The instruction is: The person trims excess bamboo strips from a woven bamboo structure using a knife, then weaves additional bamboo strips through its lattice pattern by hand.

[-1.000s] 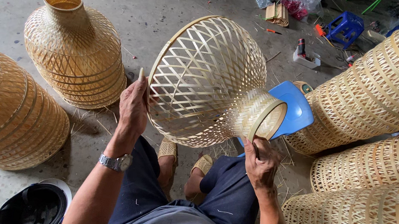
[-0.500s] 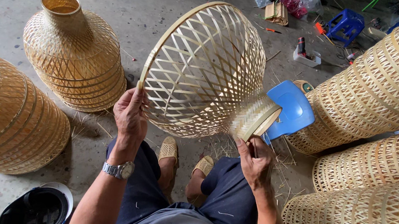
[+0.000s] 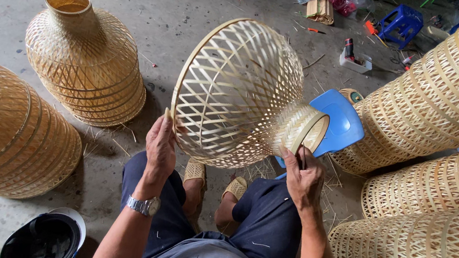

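Observation:
I hold a woven bamboo lampshade [image 3: 234, 89] on its side above my knees, wide mouth to the left, narrow neck to the right. My left hand [image 3: 161, 145] grips the wide rim at its lower left edge; a silver watch sits on that wrist. My right hand [image 3: 304, 175] pinches the lower edge of the narrow neck ring [image 3: 305, 131]. Open lattice weave shows the floor through it.
A stack of finished shades [image 3: 85, 58] stands upright at the back left. Another stack [image 3: 7, 129] lies at the left. More stacks [image 3: 446, 96] crowd the right side. A blue plastic stool [image 3: 338, 124] sits behind the neck. A black helmet [image 3: 44, 237] lies at bottom left. Tools and a small blue stool [image 3: 401, 20] lie far back.
The shade has been turned and tilted, its wide mouth swinging up and left. My left hand slid down along the rim and my right hand shifted to the neck's lower edge.

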